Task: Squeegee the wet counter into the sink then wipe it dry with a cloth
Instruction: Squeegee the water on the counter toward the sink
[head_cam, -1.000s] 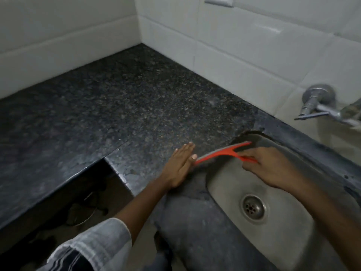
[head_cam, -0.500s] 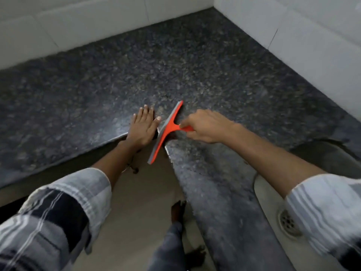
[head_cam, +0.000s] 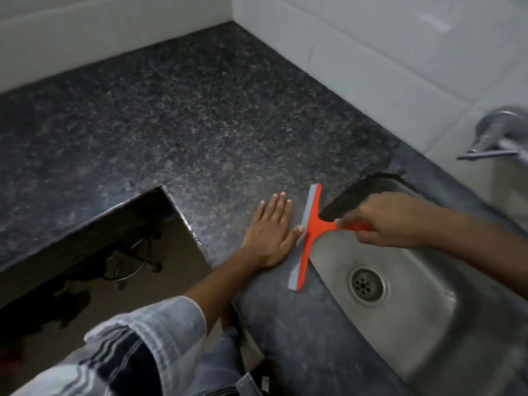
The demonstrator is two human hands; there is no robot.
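The orange plastic squeegee with a grey rubber blade (head_cam: 307,232) is found at the lip of the stainless steel sink (head_cam: 423,332), its blade laid on the dark speckled granite table (head_cam: 200,132); the blade's long axis is seen to run from far to near, roughly parallel to the sink's left rim, with the grey edge turned away from the basin; the handle is pointed to the right, out over the basin, at a right angle to the blade. The handle is gripped by the right hand (head_cam: 391,221), fingers curled round it, the grip being closed on the tool; the squeegee head therefore lies to the left of that grip, between the two hands. The left hand (head_cam: 271,232) is laid flat on the table, fingers straight, holding nothing; its thumb appears to touch the blade's grey edge, though actual contact cannot be confirmed. The left hand is the nearer to the blade, the right to the handle. The round drain (head_cam: 367,284) is noted near the blade's near end; a metal tap (head_cam: 494,138) is mounted on the white tiled wall (head_cam: 371,52) beyond. It is judged that the squeegee stage is in hand; no cloth is in view.
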